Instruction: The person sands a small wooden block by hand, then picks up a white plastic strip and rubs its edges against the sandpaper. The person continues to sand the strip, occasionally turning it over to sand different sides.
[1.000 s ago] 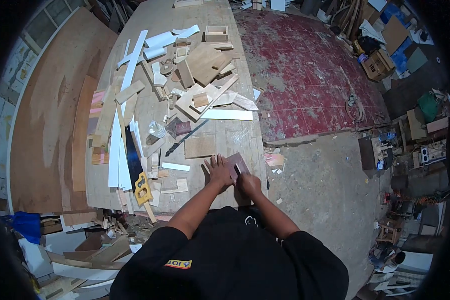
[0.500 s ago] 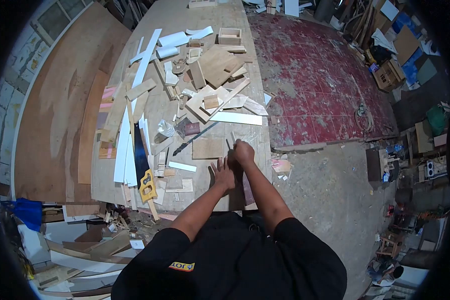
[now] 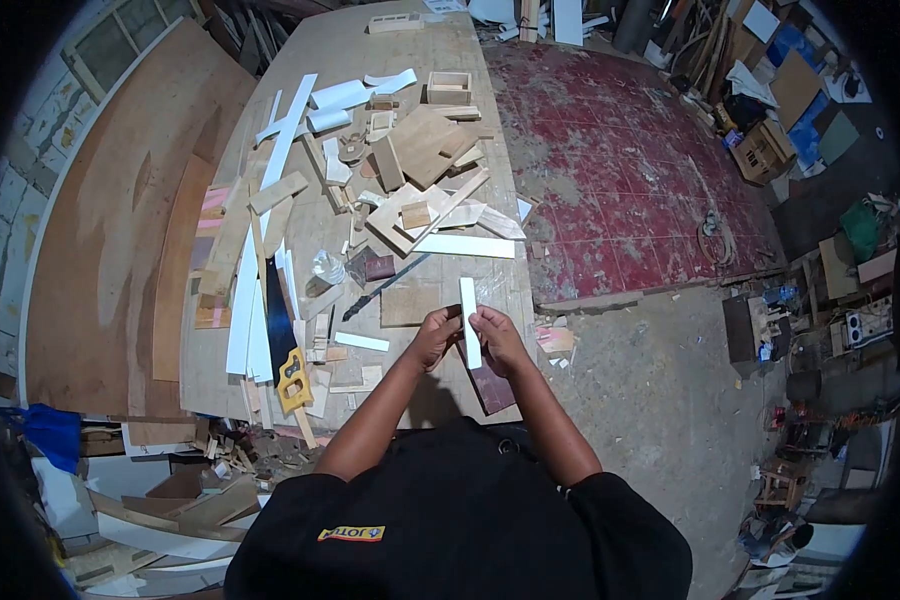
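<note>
Both hands have closed toward each other over the past half second, the left hand (image 3: 435,337) no longer spread, the right hand (image 3: 497,340) drawn nearer the worker's chest, a narrow white strip (image 3: 468,305) turned face up between them. Stretching away from us is the long table (image 3: 390,55), strewn with wooden pieces (image 3: 425,145); a yellow-handled handsaw (image 3: 281,325) lies along its left side. A plain board (image 3: 410,306) rests just beyond the left hand, and a maroon sheet (image 3: 491,390) lies below the strip's near end, by the table's near edge. Each hand is pinched on one long edge of the strip, about midway, leaving both ends free. So slim a piece probably wants a light, even pinch: equal pressure from either side, thumbs clear of the upper face, wrists steady against twist. Smallest, a white offcut (image 3: 361,341) lies left of the hands, untouched.
</note>
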Tool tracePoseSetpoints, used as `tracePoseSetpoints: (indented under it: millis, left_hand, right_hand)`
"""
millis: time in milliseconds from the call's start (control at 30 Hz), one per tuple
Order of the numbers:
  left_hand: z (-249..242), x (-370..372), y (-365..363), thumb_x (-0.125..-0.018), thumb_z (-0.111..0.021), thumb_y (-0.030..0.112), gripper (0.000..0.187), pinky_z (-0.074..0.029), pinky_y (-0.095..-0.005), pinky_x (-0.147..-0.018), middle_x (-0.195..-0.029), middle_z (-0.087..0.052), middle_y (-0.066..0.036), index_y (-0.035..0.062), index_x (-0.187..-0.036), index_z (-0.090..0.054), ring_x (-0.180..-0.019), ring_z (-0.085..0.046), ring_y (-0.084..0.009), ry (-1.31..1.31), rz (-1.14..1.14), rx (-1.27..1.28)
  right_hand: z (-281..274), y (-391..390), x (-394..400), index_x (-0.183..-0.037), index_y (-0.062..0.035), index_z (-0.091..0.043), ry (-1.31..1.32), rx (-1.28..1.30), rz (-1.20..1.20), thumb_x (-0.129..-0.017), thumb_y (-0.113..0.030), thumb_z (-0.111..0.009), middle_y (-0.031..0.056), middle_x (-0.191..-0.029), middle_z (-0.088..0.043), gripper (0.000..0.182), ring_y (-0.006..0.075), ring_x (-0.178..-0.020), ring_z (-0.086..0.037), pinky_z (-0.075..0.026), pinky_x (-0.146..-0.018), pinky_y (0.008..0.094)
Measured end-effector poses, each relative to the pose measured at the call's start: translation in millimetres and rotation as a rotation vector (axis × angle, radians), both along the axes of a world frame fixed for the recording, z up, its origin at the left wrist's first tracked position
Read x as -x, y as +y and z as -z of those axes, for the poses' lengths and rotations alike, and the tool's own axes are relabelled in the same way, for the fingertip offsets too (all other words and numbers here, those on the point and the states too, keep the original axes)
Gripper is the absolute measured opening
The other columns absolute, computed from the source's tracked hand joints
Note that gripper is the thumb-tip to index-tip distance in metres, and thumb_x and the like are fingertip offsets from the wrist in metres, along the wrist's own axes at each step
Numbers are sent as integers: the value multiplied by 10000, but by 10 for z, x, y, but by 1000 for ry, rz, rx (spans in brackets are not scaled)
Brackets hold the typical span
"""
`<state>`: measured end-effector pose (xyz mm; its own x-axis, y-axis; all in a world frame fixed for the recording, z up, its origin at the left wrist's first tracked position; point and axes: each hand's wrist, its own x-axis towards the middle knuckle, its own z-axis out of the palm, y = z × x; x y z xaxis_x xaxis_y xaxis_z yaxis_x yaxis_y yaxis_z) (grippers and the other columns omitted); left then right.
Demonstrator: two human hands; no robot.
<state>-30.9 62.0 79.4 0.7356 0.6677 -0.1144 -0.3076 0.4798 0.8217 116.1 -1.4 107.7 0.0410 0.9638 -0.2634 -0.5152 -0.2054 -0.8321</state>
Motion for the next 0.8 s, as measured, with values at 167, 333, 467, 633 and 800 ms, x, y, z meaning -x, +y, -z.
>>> tracePoseSetpoints:
  millis: [167, 333, 467, 633, 800]
  left_hand:
    - [-252, -19, -31, -926, -594, 267, 444, -515, -353, -890, -1114, -633, -110, -14, -1260, -516, -969, -645, -194, -134, 16, 66]
    - [-117, 66, -60, -916, -615, 261, 368, -489, -288, -846, -1081, -658, -49, 28, -1199, -586, -962, -622, -119, -138, -8, 104]
    - [142, 248, -172, -942, -533, 297, 411, -482, -384, -936, -1092, -656, -118, -20, -1201, -571, -1009, -635, -219, -112, -67, 235]
    - [776, 636, -368, -943, -545, 343, 370, -491, -334, -841, -1034, -671, -80, 29, -1125, -619, -950, -626, -164, 22, -149, 430]
    - [1111, 1105, -428, -919, -581, 260, 232, -511, -301, -672, -974, -681, -41, 104, -1075, -652, -745, -632, -169, 715, -384, -7]
  right_hand:
    - [-125, -59, -45, -908, -90, -624, 14, -6, -13, -961, -214, -588, -93, -667, -480, 140, 5, -563, -397, -311, -518, 177]
    - [-128, -127, 22, -1002, -75, -645, -32, -13, -102, -956, -210, -597, -66, -756, -575, 151, 16, -624, -457, -346, -548, 181]
    - [144, -245, 56, -1039, -64, -640, -4, 85, -241, -961, -188, -580, -26, -882, -623, 158, 60, -777, -556, -435, -713, 214]
    - [601, -376, 218, -1050, -122, -600, -195, 231, -508, -915, -169, -612, -36, -797, -580, 144, 87, -691, -557, -466, -541, 266]
    - [1359, -516, 362, -983, -89, -601, -394, 377, -494, -886, -108, -626, 1, -797, -599, 102, 103, -672, -579, -487, -573, 275]
